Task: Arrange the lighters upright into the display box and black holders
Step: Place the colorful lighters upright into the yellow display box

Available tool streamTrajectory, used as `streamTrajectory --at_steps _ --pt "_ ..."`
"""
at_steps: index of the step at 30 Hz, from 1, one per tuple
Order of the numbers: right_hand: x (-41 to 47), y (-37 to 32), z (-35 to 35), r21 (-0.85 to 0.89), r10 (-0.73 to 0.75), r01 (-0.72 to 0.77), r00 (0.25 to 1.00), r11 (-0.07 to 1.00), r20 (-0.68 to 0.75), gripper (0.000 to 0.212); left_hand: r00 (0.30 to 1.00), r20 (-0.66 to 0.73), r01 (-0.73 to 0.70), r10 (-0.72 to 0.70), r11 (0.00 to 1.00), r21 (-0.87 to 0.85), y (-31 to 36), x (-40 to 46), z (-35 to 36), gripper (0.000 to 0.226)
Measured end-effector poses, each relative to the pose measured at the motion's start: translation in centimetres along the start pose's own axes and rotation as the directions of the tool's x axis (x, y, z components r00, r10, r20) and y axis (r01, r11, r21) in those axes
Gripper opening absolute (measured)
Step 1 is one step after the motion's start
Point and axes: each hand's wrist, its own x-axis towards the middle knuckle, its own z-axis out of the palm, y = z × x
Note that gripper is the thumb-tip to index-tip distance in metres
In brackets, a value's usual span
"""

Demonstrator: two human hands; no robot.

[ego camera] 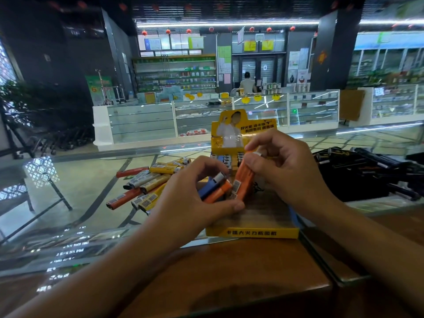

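Left hand [197,193] grip clamped on 2 lighters, a blue lighter [210,186] and an orange one [218,192], held over the yellow display box [259,232]. Right hand [282,166] pinches a tilted orange lighter [244,177] above the box. A few lighters stand upright at the box's back. Loose lighters [146,187] lie piled on the glass worktop [91,191] just left. Black holders [358,171] sit right.
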Motion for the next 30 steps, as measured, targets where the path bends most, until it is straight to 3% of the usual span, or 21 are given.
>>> streamTrajectory --at_steps 5,10,14,17,21,26,30 --pt "0.0 -0.2 0.5 -0.004 0.028 -0.028 1.0 1.0 -0.012 0.005 0.999 -0.033 -0.027 0.033 0.987 0.159 0.0 -0.1 0.9 0.055" --pt "0.2 -0.2 0.3 -0.041 0.042 -0.047 0.994 0.998 -0.097 0.013 0.995 -0.05 -0.066 0.08 0.968 0.244 0.9 0.0 0.9 0.079" --pt "0.3 -0.3 0.5 -0.051 0.072 -0.076 0.995 0.996 -0.075 0.007 0.992 -0.009 -0.118 0.128 0.942 0.315 1.1 0.0 1.0 0.062" --pt "0.4 -0.5 0.2 0.096 0.138 -0.134 0.99 0.986 -0.039 0.015 0.994 -0.035 -0.091 0.102 0.971 0.221 0.7 0.0 0.9 0.041" --pt "0.5 -0.9 -0.2 0.269 0.165 -0.174 0.985 0.947 0.054 0.029 0.995 -0.086 -0.043 0.048 0.997 0.062 0.3 0.1 0.4 0.038" --pt "0.4 -0.9 -0.3 0.208 0.089 -0.106 0.992 0.972 0.088 0.021 0.994 -0.112 0.006 -0.018 0.995 -0.101 0.4 0.2 0.3 0.034" --pt "0.6 -0.6 -0.6 0.167 0.054 -0.06 0.998 0.984 0.041 0.009 0.991 -0.134 -0.017 0.006 0.996 -0.086 0.6 0.4 0.3 0.03"
